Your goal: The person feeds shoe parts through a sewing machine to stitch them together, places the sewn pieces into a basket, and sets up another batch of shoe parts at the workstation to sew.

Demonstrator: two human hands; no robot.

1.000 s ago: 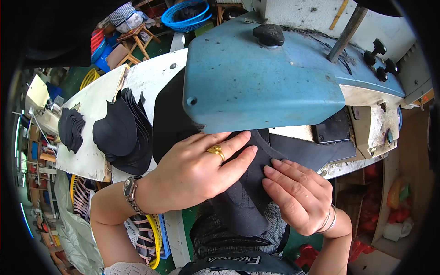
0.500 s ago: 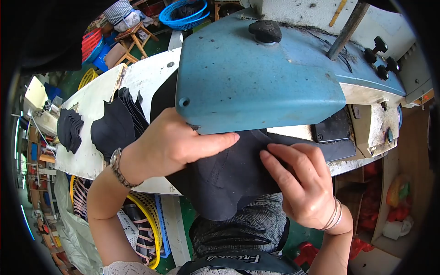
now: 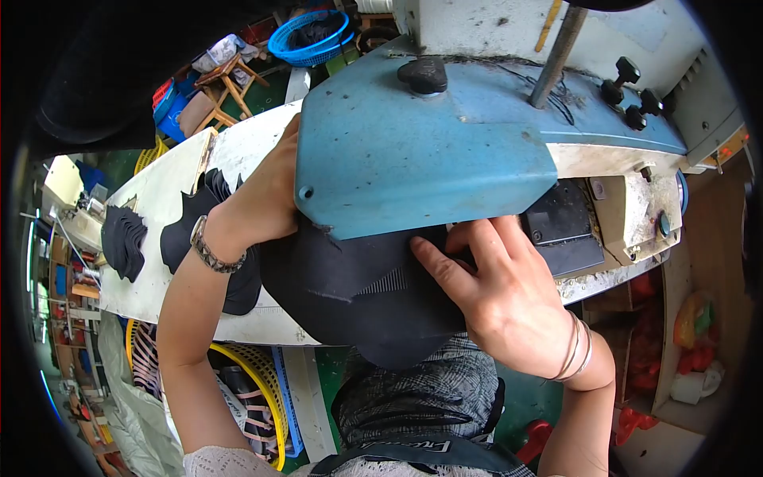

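Observation:
A soft black sheet piece point(image 3: 358, 310) lies under the front of a blue machine head point(image 3: 421, 175) and droops towards my lap. A ribbed strip crosses its middle. My left hand point(image 3: 274, 199) reaches round the left side of the machine head, by the piece's far left edge, its fingers hidden behind the housing. My right hand point(image 3: 497, 294) rests on the right part of the piece, thumb and fingers spread apart, with some fingertips hidden under the housing.
Left of the machine, stacks of black cut pieces point(image 3: 123, 242) lie on the white table point(image 3: 151, 294). Below stands a yellow basket point(image 3: 274, 389) with strappy items. A blue basket point(image 3: 310, 52) and a wooden stool point(image 3: 230, 87) are behind. Shelves with red bags point(image 3: 695, 358) stand at right.
My left hand has moved up and away, behind the machine head. The black piece has shifted and turned, showing its ribbed strip. My right hand has slid slightly left and closer under the housing.

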